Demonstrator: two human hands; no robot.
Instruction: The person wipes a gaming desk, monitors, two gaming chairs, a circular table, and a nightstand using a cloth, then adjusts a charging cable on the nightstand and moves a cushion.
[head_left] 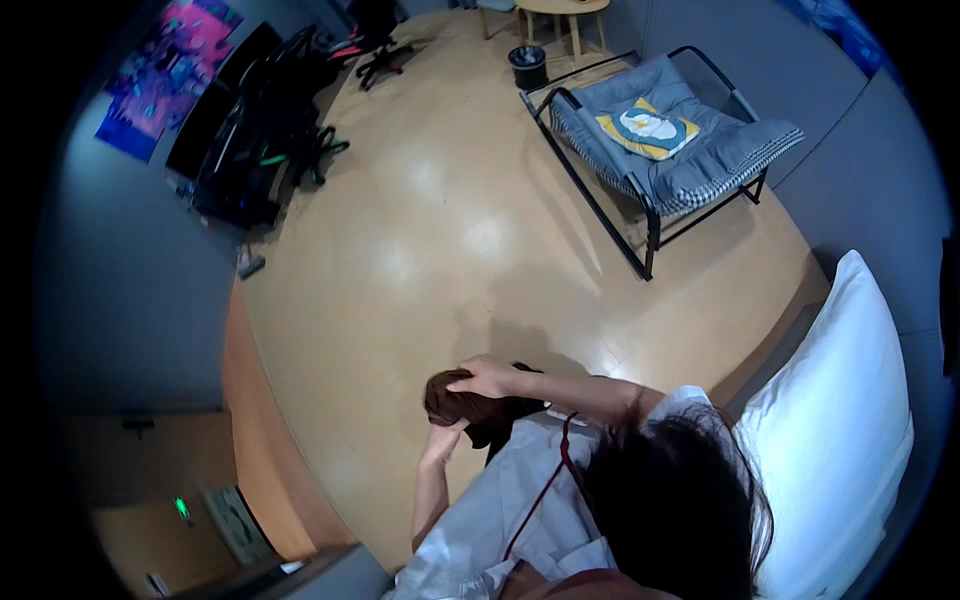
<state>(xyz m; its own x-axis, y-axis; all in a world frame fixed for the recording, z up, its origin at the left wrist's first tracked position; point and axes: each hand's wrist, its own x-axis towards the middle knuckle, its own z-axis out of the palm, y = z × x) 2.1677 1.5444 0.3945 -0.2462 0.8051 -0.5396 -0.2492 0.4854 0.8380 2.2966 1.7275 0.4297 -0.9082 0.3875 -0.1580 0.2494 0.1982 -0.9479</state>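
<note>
A dark brown bunched-up cloth point(450, 402) is held up in front of my body, above the wooden floor. My right hand point(488, 378) reaches across from the right and grips its upper side, with the thumb pressed on it. From below, my left hand point(443, 440) is closed on its lower edge, and part of those fingers is hidden by the fabric. The exact kind of cloth piece cannot be told. Darker fabric shows below it, beside my light shirt point(530, 470) with a dark red cord across it.
A large white pillow point(830, 420) stands close on my right. Ahead right is a black-framed lounge chair point(690, 185) with a grey pad and a yellow patterned cushion point(648, 130). Behind it stand a black bin point(528, 68) and a round wooden table point(562, 6). Dark wheeled chairs point(375, 40) line the left.
</note>
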